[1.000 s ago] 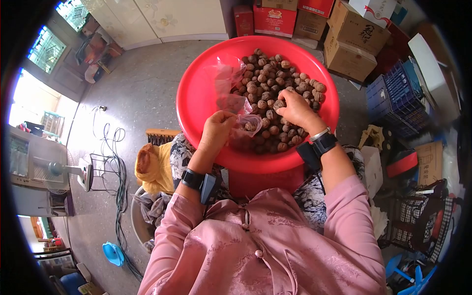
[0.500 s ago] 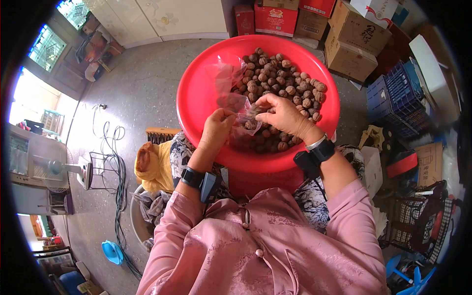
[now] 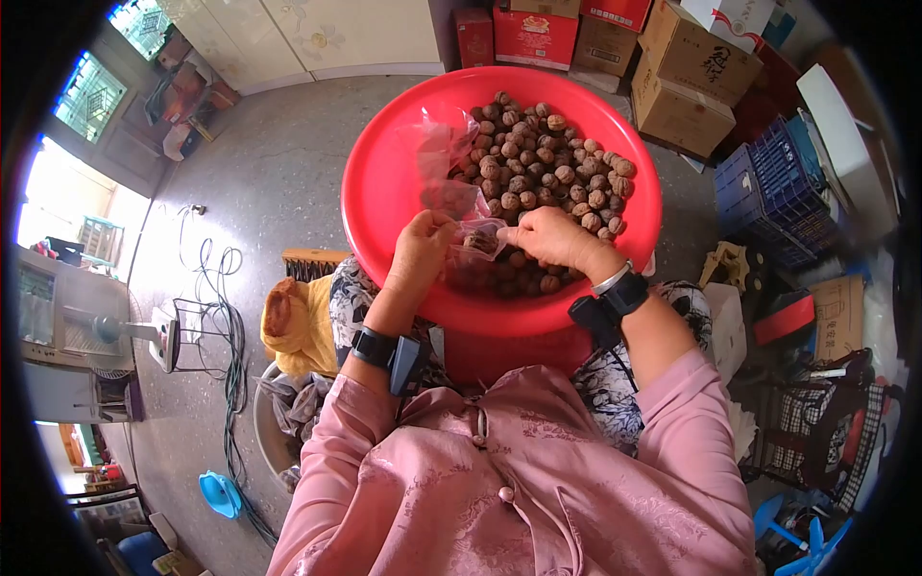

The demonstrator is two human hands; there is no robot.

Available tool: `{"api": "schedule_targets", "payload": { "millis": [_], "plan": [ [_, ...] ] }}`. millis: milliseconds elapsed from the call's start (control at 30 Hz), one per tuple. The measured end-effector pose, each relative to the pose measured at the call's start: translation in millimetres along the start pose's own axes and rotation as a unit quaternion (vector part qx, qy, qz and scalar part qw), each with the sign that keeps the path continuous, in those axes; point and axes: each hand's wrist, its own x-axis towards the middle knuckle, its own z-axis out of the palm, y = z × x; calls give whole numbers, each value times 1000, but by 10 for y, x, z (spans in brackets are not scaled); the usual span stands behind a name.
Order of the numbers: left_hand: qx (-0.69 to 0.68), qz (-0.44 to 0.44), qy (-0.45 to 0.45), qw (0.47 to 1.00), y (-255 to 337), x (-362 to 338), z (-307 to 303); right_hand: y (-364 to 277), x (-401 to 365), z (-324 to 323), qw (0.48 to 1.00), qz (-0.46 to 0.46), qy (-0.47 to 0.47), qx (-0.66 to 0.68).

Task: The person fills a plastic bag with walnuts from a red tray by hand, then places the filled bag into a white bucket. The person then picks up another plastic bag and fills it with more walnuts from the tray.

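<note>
Soft daylight reaches you from the bright opening (image 3: 60,204) on your left, which is washed out white. The red tub (image 3: 384,178) shines a little. Your view bends at the edges, with black corners. The middle looks sharp.

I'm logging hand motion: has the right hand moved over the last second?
Yes. The right hand has shifted left and toward the person, off the walnut pile in the red basin, to the plastic bag beside the left hand.
</note>
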Motion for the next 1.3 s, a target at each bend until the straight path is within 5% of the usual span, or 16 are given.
{"api": "schedule_targets", "payload": {
  "millis": [267,433,667,733,1067,1167,1300],
  "plan": [
    [3,-6,12,1000,19,2,6,71,57,185,992,-110,49,-26],
    [130,-7,47,990,-21,56,-14,49,-2,182,977,-205,62,12],
    [190,10,105,976,-30,49,1,86,-17,164,977,-205,55,-6],
    [111,40,119,986,-55,33,13,95,-29,152,975,-208,72,-15],
    [34,-8,64,997,-86,67,-14,92,-44,135,985,-160,68,-7],
    [56,4,59,997,-157,115,-18,149,-38,94,970,-229,81,3],
    [48,26,56,997,-193,112,-14,114,-102,-366,977,-123,172,13]
  ]
}}
